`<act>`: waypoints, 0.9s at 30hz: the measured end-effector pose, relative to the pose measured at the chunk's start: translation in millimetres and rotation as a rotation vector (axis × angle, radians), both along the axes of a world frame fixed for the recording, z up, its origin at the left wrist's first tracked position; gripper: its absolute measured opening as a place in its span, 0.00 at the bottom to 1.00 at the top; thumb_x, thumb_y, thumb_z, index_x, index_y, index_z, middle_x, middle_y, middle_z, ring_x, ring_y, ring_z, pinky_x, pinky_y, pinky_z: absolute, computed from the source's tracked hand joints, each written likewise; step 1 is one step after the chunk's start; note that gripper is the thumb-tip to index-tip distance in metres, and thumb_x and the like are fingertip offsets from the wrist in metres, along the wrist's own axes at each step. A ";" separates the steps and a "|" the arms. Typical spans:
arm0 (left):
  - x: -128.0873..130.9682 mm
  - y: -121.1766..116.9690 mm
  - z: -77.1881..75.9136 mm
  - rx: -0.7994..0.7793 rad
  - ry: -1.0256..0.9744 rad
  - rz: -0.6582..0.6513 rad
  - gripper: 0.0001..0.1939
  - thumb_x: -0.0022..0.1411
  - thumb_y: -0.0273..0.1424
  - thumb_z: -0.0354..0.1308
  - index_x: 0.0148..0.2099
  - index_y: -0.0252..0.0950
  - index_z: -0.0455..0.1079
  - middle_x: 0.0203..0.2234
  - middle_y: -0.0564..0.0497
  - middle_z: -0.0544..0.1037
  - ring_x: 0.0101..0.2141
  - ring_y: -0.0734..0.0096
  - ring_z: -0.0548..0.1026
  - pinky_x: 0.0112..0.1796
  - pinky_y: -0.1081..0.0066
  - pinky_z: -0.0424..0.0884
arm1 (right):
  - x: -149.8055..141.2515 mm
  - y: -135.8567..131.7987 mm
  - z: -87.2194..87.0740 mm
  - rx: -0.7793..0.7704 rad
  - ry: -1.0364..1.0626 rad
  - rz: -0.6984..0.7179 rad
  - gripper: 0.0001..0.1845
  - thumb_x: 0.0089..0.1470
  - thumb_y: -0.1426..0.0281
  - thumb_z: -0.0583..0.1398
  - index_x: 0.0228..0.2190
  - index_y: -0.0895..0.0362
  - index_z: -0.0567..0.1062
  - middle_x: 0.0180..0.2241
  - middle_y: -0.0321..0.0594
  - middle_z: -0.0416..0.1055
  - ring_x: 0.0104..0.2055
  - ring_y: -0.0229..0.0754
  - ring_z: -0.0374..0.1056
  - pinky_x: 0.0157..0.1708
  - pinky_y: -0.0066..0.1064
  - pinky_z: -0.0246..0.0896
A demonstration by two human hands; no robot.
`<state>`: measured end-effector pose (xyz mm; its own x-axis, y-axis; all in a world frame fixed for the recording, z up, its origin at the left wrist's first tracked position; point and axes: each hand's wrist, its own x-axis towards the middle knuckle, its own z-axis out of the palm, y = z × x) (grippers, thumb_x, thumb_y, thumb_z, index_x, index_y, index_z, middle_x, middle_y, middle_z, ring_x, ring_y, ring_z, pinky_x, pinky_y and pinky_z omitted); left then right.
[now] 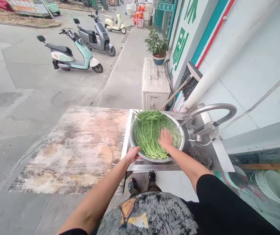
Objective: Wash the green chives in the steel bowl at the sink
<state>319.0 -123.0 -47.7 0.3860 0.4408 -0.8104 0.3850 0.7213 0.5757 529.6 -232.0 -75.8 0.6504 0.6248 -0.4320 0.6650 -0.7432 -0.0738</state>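
A round metal basin (131, 134) rests over the sink, full of water and long thin green stalks (147, 133) that look like garlic chives. My left hand (132, 154) grips the basin's near left rim, fingers closed around the edge. Inside the basin, my right hand (165, 139) lies palm down on the stalks, fingers stretched out and their tips partly in the water. A stream from the curved faucet (219, 112) runs into the basin's right side, just beyond my right hand.
A worn wooden tabletop (81, 147) adjoins the sink's left side. Right of the basin, a dark wet cloth (200, 158) lies by the faucet base. Behind the sink stand a white appliance box (154, 78), a potted plant (157, 44) and a mop (190, 78). Scooters (73, 54) are parked beyond.
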 end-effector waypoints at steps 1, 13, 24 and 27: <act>0.0 0.5 0.0 -0.004 0.000 -0.004 0.18 0.51 0.16 0.54 0.45 0.29 0.64 0.19 0.52 0.73 0.19 0.70 0.74 0.23 0.70 0.77 | 3.2 0.5 5.4 -0.006 0.028 0.031 0.44 0.61 0.50 0.45 0.68 0.59 0.36 0.70 0.49 0.25 0.70 0.59 0.29 0.64 0.56 0.32; -1.9 0.3 -3.8 -0.008 -0.049 -0.017 0.15 0.51 0.17 0.55 0.43 0.30 0.66 0.16 0.56 0.70 0.16 0.73 0.71 0.25 0.69 0.77 | -51.2 30.9 10.9 0.330 0.042 0.958 0.32 0.64 0.54 0.46 0.65 0.50 0.55 0.69 0.39 0.42 0.71 0.48 0.32 0.65 0.51 0.18; -3.7 0.1 -6.0 -0.045 -0.090 -0.034 0.21 0.48 0.17 0.54 0.47 0.30 0.66 0.25 0.49 0.77 0.20 0.71 0.75 0.24 0.70 0.77 | -18.6 27.1 -9.1 0.307 0.073 1.084 0.33 0.62 0.57 0.50 0.65 0.55 0.55 0.68 0.43 0.44 0.70 0.49 0.35 0.65 0.51 0.25; -3.8 0.4 -6.3 -0.042 -0.060 -0.019 0.21 0.48 0.17 0.54 0.47 0.29 0.66 0.24 0.49 0.78 0.20 0.70 0.75 0.25 0.69 0.77 | -24.2 28.9 -13.5 0.316 0.030 1.011 0.34 0.61 0.58 0.51 0.64 0.57 0.57 0.68 0.47 0.46 0.70 0.52 0.36 0.65 0.53 0.25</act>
<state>315.2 -122.6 -54.0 0.4422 0.3993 -0.8032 0.3649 0.7379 0.5677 505.4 -203.1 -89.2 -0.2426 0.9564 -0.1623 0.9583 0.2103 -0.1935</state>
